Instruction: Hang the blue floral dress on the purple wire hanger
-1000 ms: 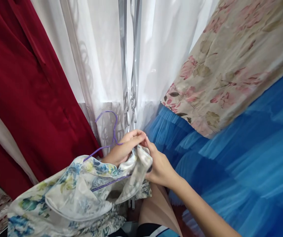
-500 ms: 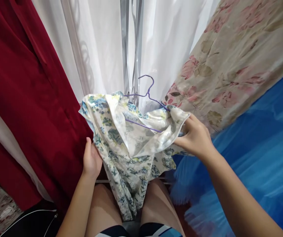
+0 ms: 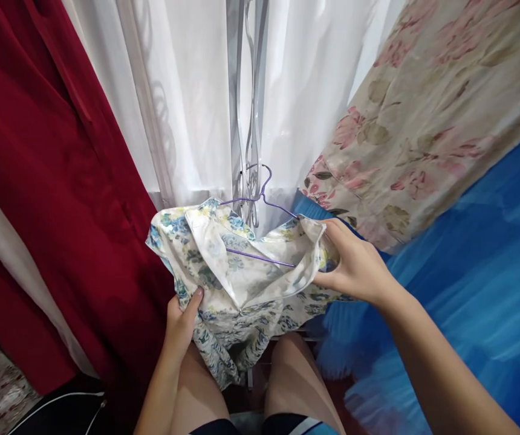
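Note:
A white dress with a blue, green and yellow flower print hangs in front of me, its back opened in a V with a zipper pull at the bottom of the V. Inside its shoulders sits a purple hanger, the hook standing free above the neckline. My left hand grips the dress's left side, thumb on top of the cloth. On the other side my right hand pinches the right shoulder edge between thumb and fingers; the fingertips are partly hidden by fabric.
Red cloth hangs at the left, white curtains behind. A pale metal stand rises in the middle. To the right hang a beige flowered cloth and blue tulle. A black zippered item lies lower left.
My left hand has moved up and right and closed on the dress's side, its thumb now over the cloth. The hanger and dress top have come lower, and the right shoulder shifted slightly left.

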A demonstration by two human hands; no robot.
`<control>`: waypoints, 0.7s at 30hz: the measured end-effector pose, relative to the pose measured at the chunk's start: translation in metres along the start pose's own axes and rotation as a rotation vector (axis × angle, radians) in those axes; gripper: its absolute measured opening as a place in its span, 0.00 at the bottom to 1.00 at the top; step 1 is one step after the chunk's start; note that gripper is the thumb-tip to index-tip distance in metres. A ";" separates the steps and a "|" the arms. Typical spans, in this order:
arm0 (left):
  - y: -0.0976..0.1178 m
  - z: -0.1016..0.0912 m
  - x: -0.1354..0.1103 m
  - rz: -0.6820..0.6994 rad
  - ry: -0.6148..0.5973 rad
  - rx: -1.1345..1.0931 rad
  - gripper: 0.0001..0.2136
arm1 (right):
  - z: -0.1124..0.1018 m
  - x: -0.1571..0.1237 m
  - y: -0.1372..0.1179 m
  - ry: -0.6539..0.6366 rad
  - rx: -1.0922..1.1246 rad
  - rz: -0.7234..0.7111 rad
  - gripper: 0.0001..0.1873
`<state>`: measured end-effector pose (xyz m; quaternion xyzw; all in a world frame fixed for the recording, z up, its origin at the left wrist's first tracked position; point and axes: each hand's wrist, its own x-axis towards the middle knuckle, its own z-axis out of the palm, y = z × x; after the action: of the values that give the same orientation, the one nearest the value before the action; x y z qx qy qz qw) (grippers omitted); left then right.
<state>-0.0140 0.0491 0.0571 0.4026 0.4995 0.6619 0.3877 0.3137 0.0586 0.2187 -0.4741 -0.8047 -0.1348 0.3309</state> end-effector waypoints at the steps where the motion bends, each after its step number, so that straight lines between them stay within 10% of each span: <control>1: -0.005 -0.002 -0.004 -0.011 0.007 0.017 0.23 | -0.001 0.000 0.002 0.003 0.010 -0.012 0.37; 16: -0.001 0.004 -0.020 -0.019 0.058 0.002 0.25 | -0.017 0.013 0.015 -0.049 0.046 -0.059 0.35; 21: -0.019 0.004 -0.038 -0.002 0.149 0.152 0.22 | 0.012 -0.014 0.014 0.073 0.155 -0.097 0.38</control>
<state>0.0062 0.0192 0.0335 0.3801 0.5759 0.6499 0.3185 0.3252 0.0628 0.1989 -0.4024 -0.8222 -0.1054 0.3886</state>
